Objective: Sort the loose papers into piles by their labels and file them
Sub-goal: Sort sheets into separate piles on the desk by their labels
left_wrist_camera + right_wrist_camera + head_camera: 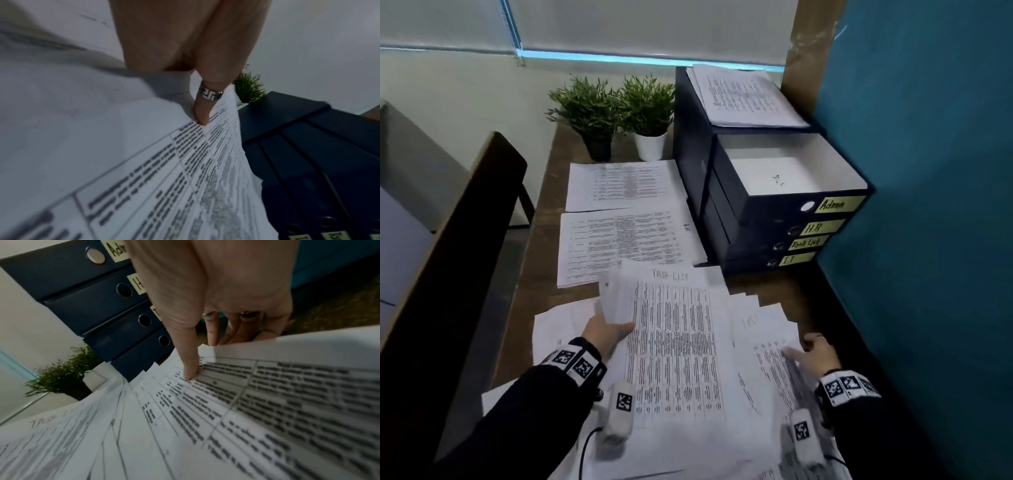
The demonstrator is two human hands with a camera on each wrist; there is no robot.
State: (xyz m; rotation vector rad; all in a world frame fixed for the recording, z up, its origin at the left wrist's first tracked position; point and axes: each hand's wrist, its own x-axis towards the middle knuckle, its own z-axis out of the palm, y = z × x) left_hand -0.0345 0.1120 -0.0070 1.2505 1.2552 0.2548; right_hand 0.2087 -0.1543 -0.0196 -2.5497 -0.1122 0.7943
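Loose printed sheets cover the near half of the desk, with a sheet headed "TASK LIST" [674, 359] on top in the middle. My left hand [607, 330] pinches a lifted, blurred sheet [616, 298] at its left edge; the ringed thumb [207, 100] presses on its printed face [164, 178]. My right hand [815, 351] grips a fanned stack [767, 329] at the right, thumb [191, 363] on top and fingers curled under its edge [267, 402]. Two sorted piles lie further back: one marked "HR" [626, 243] and another [623, 185] behind it.
A dark drawer unit [756, 236] stands at the right, labelled Admin [837, 204], HR [813, 228], Task List [806, 243] and IT [789, 259]. Its top drawer [774, 212] is pulled out. More papers [746, 96] lie on top. Two potted plants [619, 113] stand behind; a teal partition [928, 171] bounds the right.
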